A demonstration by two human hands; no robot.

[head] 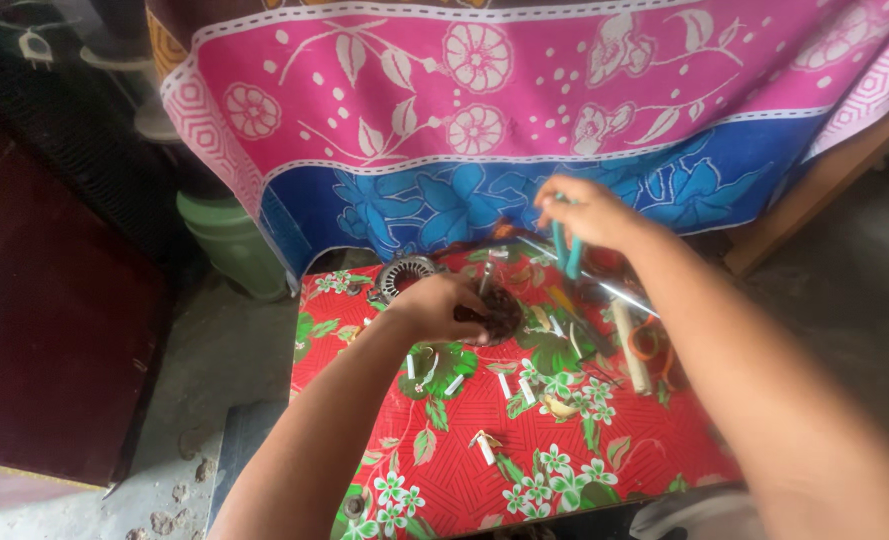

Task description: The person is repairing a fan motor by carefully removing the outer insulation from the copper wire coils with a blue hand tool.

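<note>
- Pressing down on a dark round wound coil (499, 312), the left hand (434, 305) has its grip closed over the coil's near-left edge, fingers curled on it.
- Lifted above and to the right of that, the right hand (586, 212) has its grip clamped on a pair of teal-handled pliers (567, 248), the handles hanging down out of the fist; the tool's working end is hidden inside the hand.
- Under both hands lies a table (644, 440) covered with a red cloth printed with green leaves and white flowers.
- Just left of the left grip, at the table's far edge, sits a grey slotted metal ring (404, 273).
- Near the left grip, toward the person, short white tube pieces (454, 384) lie scattered on the cloth.
- Below the right grip, a long pale stick (629, 345) lies beside loops of orange wire (647, 345).
- Beyond both grips hangs a pink and blue flowered cloth (524, 120); a green bucket (232, 240) stands well off to the left on the floor.
</note>
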